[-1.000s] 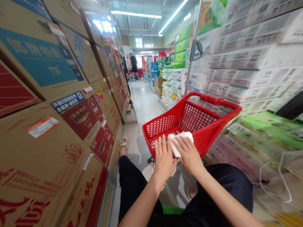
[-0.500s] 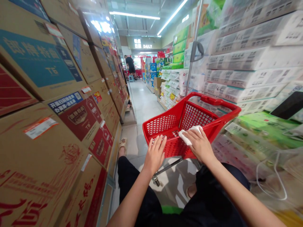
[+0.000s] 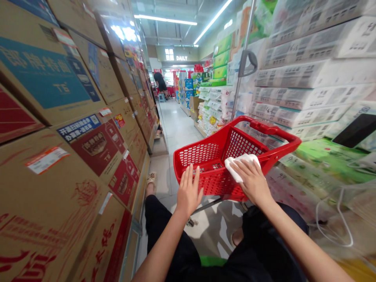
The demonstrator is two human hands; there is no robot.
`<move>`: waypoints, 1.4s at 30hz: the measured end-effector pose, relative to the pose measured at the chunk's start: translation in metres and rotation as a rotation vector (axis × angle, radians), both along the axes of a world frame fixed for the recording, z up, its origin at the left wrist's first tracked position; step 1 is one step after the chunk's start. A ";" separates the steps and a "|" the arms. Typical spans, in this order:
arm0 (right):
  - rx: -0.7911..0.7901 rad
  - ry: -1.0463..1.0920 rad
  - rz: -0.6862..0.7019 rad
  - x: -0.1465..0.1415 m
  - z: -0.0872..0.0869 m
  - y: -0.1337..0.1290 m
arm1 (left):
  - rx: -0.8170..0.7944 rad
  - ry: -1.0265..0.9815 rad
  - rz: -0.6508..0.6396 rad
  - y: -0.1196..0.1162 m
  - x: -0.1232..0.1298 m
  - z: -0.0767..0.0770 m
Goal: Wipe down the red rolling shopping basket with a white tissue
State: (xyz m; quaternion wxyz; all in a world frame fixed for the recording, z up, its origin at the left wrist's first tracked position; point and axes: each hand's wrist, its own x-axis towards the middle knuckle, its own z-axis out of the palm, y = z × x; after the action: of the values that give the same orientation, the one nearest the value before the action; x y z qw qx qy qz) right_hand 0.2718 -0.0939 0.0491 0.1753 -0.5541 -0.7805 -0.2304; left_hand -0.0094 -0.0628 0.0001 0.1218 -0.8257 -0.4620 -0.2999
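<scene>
A red plastic shopping basket cart (image 3: 213,185) with mesh-like walls stands in front of my knees, tilted, its handle toward the right. My right hand (image 3: 255,185) presses a folded white cloth (image 3: 234,169) against the upper edge of the near side wall. The fingers lie spread over the cloth. At the left part of that same wall is my left hand (image 3: 188,192), open, fingers stretched upward and holding nothing. Whether its fingertips touch the wall, I cannot tell. Inside the basket, part of the slotted floor shows.
Stacked cardboard cartons (image 3: 88,152) rise on the left. Packs of tissue paper (image 3: 308,94) are piled on the right, with a dark phone (image 3: 357,130) and a white cable (image 3: 342,223) nearby. A metal pole (image 3: 239,88) stands behind the basket. A person (image 3: 160,82) bends over farther down the aisle.
My right hand and the cloth have slid slightly right along the basket's edge. My left hand has shifted a little left and down, and the basket has turned slightly.
</scene>
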 end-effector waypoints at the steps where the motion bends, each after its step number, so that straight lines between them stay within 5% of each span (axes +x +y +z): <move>1: -0.006 0.001 0.019 -0.010 -0.002 0.001 | 0.001 0.003 -0.013 0.000 0.012 0.003; 6: -0.021 -0.002 0.102 -0.041 -0.003 0.003 | -0.011 0.046 -0.064 0.009 0.059 0.009; 14: 0.066 -0.020 -0.027 0.012 0.030 0.004 | -0.015 0.098 -0.037 0.010 0.048 0.000; 19: 0.040 -0.005 -0.031 -0.018 0.017 -0.005 | -0.009 0.034 0.037 0.000 0.066 0.004; 23: -0.003 0.007 0.037 -0.050 0.002 -0.010 | 0.029 0.031 -0.036 0.003 0.077 0.004; 28: -0.013 -0.013 0.074 -0.026 0.007 -0.020 | 0.014 0.078 -0.104 0.007 0.058 0.000; 33: 0.086 0.016 -0.131 0.012 0.013 -0.029 | -0.011 -0.002 -0.182 0.006 0.042 0.004; 39: 0.069 0.018 -0.130 -0.004 -0.002 -0.037 | -0.018 -0.075 -0.223 0.009 0.033 0.005; 42: 0.056 0.001 -0.092 -0.004 0.003 -0.041 | -0.008 -0.102 -0.241 0.013 0.019 0.003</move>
State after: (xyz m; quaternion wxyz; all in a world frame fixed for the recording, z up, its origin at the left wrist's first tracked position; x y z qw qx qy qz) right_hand 0.2682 -0.1353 0.0523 0.1801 -0.5845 -0.7473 -0.2596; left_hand 0.0097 -0.0495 0.0029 0.0578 -0.8595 -0.3662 -0.3519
